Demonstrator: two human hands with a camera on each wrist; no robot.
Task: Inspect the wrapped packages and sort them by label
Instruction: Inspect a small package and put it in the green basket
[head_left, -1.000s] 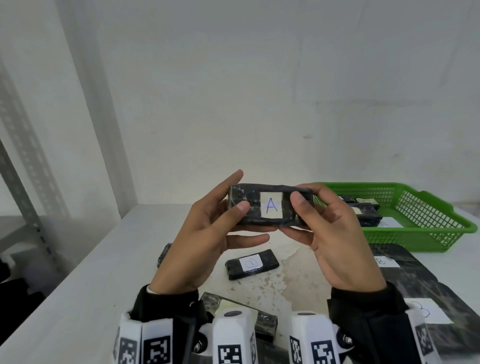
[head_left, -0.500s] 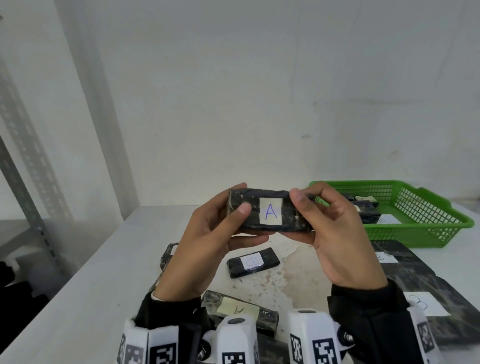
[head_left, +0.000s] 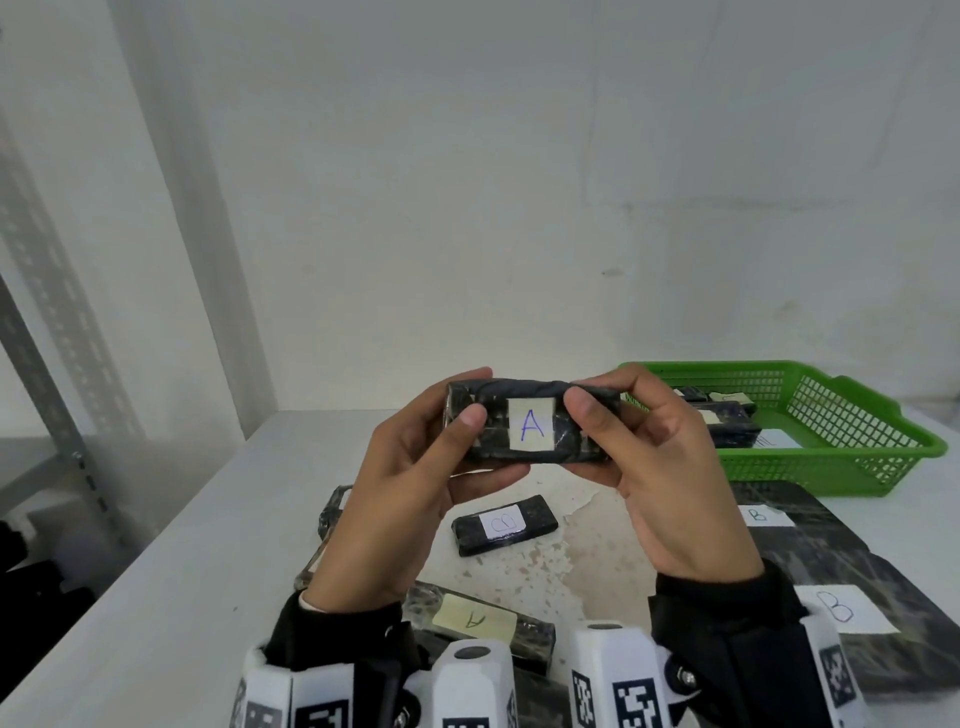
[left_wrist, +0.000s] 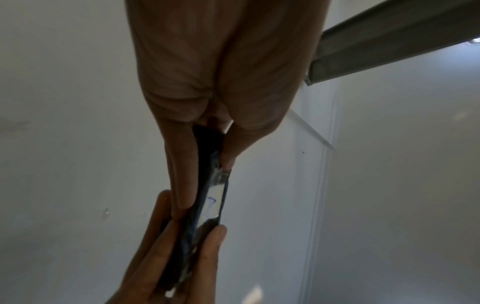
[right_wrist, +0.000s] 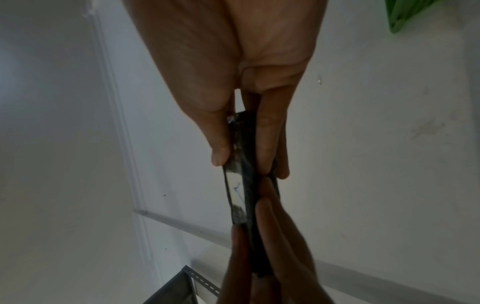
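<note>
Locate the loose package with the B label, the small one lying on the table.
In the head view the small B package lies flat on the white table, centre, below the held A package, between the left hand and right hand.

Left hand (head_left: 410, 499) and right hand (head_left: 660, 467) raised side by side, palms inward, thumbs in front, fingers behind, each pinching one end of the package (head_left: 524, 428)

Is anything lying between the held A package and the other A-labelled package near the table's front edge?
Nothing visible does. The held A package is up between both hands; the other A-labelled package lies below, partly hidden behind the wrists.
</note>
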